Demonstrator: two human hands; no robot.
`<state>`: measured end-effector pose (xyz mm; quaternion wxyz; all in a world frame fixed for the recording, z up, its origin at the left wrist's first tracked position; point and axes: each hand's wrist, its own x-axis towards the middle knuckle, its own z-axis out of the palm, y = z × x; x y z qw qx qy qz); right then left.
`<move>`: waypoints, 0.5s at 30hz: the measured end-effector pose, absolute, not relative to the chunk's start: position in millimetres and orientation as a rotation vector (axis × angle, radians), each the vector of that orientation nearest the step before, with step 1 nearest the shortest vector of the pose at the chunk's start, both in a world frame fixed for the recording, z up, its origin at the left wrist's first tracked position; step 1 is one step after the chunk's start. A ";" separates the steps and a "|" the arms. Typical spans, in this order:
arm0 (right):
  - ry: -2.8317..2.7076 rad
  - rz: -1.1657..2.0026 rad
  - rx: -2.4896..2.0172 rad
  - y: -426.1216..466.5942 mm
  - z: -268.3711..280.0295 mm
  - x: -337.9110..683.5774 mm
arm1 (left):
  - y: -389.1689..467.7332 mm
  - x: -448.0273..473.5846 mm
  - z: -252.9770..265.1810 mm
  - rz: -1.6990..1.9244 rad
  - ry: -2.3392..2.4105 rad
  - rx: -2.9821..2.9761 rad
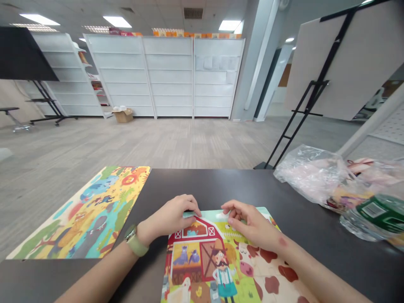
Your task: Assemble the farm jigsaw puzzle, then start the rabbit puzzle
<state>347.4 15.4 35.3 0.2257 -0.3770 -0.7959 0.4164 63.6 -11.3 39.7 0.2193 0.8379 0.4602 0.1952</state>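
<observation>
A farm picture board (195, 261) lies on the dark table in front of me, showing a red barn, a farmer with a moustache and a spotted cow. Faint lines across the cow look like jigsaw seams. My left hand (176, 213), with a green-strapped watch on its wrist, pinches the board's pale blue upper left corner between thumb and fingers. Over the upper right part is my right hand (248, 219), its fingers loosely bent and thumb apart, with nothing visible in it. My right forearm covers the board's right side, and its lower edge is out of view.
On the table's left lies a colourful animal picture sheet (94, 210). Clear plastic bags (312, 170) and a plastic bottle with a green label (375, 216) sit at the right. Beyond the table (202, 187) stand a whiteboard on a stand (344, 63) and white shelves (167, 80).
</observation>
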 end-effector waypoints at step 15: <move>-2.180 1.105 -1.039 17.3 38.2 347.0 | -24.7 65.0 55.7 0.173 1.259 2.485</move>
